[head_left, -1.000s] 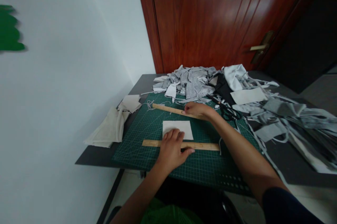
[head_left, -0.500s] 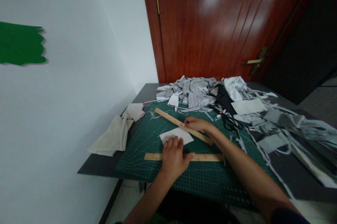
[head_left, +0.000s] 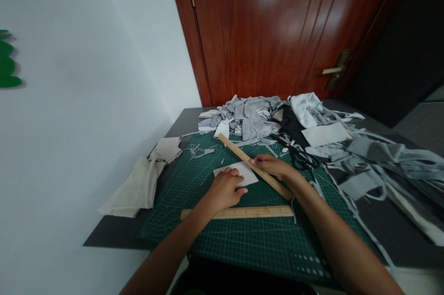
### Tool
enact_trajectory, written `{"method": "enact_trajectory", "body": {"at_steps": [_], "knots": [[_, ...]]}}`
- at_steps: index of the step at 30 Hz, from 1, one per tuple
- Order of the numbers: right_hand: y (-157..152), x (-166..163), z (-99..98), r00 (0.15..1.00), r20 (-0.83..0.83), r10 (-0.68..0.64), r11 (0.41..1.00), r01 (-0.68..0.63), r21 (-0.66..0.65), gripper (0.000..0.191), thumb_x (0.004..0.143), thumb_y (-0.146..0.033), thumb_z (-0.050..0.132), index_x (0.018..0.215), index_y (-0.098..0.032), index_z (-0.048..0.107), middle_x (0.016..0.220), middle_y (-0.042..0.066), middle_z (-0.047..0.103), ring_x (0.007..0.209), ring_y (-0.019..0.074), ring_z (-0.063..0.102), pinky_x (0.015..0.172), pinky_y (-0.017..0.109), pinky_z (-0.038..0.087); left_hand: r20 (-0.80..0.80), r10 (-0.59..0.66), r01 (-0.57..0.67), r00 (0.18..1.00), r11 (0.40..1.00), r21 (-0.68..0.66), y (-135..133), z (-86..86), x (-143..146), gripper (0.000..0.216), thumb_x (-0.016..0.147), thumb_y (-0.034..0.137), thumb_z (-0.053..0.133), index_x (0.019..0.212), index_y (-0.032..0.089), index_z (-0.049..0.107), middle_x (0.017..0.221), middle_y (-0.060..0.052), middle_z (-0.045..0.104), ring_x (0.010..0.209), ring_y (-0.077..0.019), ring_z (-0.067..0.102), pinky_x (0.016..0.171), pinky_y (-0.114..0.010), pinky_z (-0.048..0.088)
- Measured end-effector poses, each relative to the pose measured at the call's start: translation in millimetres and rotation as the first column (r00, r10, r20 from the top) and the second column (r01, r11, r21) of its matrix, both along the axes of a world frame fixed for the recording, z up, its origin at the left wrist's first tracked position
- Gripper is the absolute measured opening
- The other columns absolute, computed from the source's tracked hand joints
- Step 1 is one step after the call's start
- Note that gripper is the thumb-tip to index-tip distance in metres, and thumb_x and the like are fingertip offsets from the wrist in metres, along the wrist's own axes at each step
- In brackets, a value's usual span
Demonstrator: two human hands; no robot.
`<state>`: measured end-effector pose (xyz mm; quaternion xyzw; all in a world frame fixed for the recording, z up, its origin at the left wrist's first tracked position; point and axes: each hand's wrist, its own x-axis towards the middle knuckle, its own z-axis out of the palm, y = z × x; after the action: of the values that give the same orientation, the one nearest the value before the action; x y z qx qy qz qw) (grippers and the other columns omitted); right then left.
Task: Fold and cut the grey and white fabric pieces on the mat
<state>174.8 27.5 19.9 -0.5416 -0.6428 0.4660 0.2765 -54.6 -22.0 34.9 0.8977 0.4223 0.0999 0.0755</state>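
Note:
My left hand [head_left: 226,187] rests on a white rectangular piece, cloth or paper [head_left: 247,175], its fingers on top and its thumb apart. In my right hand [head_left: 272,166] is a wooden ruler [head_left: 236,149], pinched near its middle. That ruler slants from upper left to lower right and crosses the right part of the white piece. A second wooden ruler [head_left: 256,212] lies crosswise, closer to me, partly hidden under my left forearm. Everything here is on a green gridded cutting mat [head_left: 194,179].
Grey and white fabric scraps [head_left: 253,119] are heaped along the back. Black scissors [head_left: 301,158] lie right of my right hand. Cream cloth pieces [head_left: 138,188] sit at the left table edge, near loose thread [head_left: 197,150]. More grey strips [head_left: 381,156] spread rightward.
My left hand has slid forward, off the nearer ruler and further onto the white piece. The held ruler has shifted right with my right hand. The camera view has turned slightly.

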Motion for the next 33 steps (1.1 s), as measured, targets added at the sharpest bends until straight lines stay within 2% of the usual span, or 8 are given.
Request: {"method": "enact_trajectory", "body": {"at_steps": [7,11,15,18,21,26,29,33], "knots": [[2,7,3.5,1.0,-0.024,-0.013,0.997,0.014,0.075,0.037,0.082,-0.057,0.059,0.071,-0.021,0.057,0.067,-0.003,0.05,0.064,0.0158,0.044,0.057,0.027,0.035,-0.139,-0.069,0.083,0.988,0.991,0.104,4,-1.2,32,0.015,0.092,0.03,0.066,0.097,0.016,0.07,0.103,-0.01,0.068,0.105,-0.0297,0.061,0.087,-0.043,0.051],[3,11,2.5,0.998,-0.061,-0.025,0.992,0.032,0.121,0.037,0.081,-0.058,0.059,0.071,-0.022,0.055,0.067,-0.004,0.048,0.063,0.0157,0.042,0.058,0.028,0.034,-0.073,-0.235,0.242,0.969,0.963,0.115,5,-8.4,28,0.02,0.093,0.037,0.067,0.095,0.017,0.069,0.104,-0.008,0.067,0.108,-0.0274,0.059,0.096,-0.042,0.048],[7,13,-0.6,0.994,-0.105,-0.037,0.988,0.052,0.147,0.033,0.081,-0.053,0.059,0.073,-0.022,0.054,0.067,-0.003,0.049,0.064,0.0159,0.043,0.059,0.028,0.036,0.02,-0.226,0.223,0.974,0.972,0.079,10,-17.1,24,0.031,0.098,0.044,0.06,0.085,0.017,0.069,0.094,-0.006,0.066,0.1,-0.0249,0.06,0.094,-0.041,0.048],[10,17,-2.4,0.993,-0.11,-0.034,0.983,0.053,0.173,0.029,0.082,-0.05,0.057,0.077,-0.021,0.058,0.067,-0.002,0.052,0.064,0.0166,0.045,0.06,0.029,0.036,0.092,-0.154,0.146,0.984,0.985,0.089,12,-22.7,24,0.029,0.096,0.042,0.063,0.107,0.016,0.07,0.11,-0.01,0.065,0.108,-0.0273,0.059,0.098,-0.044,0.047],[12,20,-3.2,0.999,-0.036,-0.036,0.962,0.044,0.271,0.025,0.087,-0.043,0.052,0.076,-0.021,0.056,0.07,-0.001,0.054,0.065,0.0178,0.047,0.061,0.03,0.037,0.137,-0.228,0.218,0.964,0.972,0.083,14,-22.8,20,0.049,0.091,0.039,0.072,0.134,0.019,0.061,0.13,-0.012,0.06,0.125,-0.0302,0.053,0.107,-0.047,0.042],[11,21,-0.2,0.962,0.26,-0.084,0.903,-0.037,0.427,0.019,0.092,-0.028,0.049,0.077,-0.021,0.057,0.075,0.002,0.058,0.073,0.0201,0.054,0.068,0.032,0.038,0.204,-0.376,0.388,0.904,0.922,-0.019,22,-15.6,4,0.017,0.094,0.035,0.067,0.096,0.019,0.074,0.104,-0.005,0.071,0.111,-0.0234,0.063,0.102,-0.039,0.045],[6,16,3.3,0.932,0.361,-0.01,0.901,-0.148,0.408,0.019,0.093,-0.023,0.05,0.08,-0.02,0.062,0.081,0.004,0.062,0.078,0.0201,0.057,0.072,0.031,0.04,0.186,-0.396,0.402,0.899,0.916,0.008,21,-14.9,-2,0.025,0.094,0.033,0.065,0.075,0.018,0.07,0.084,-0.004,0.071,0.102,-0.0226,0.067,0.097,-0.036,0.048],[-2,3,4.7,0.911,0.397,0.112,0.911,-0.254,0.326,0.019,0.094,-0.022,0.052,0.081,-0.018,0.066,0.082,0.005,0.063,0.079,0.0201,0.058,0.073,0.03,0.041,0.027,-0.331,0.324,0.943,0.936,0.133,7,-17.0,1,0.034,0.1,0.039,0.057,0.077,0.018,0.071,0.084,-0.005,0.071,0.087,-0.0213,0.066,0.086,-0.037,0.049]]}}
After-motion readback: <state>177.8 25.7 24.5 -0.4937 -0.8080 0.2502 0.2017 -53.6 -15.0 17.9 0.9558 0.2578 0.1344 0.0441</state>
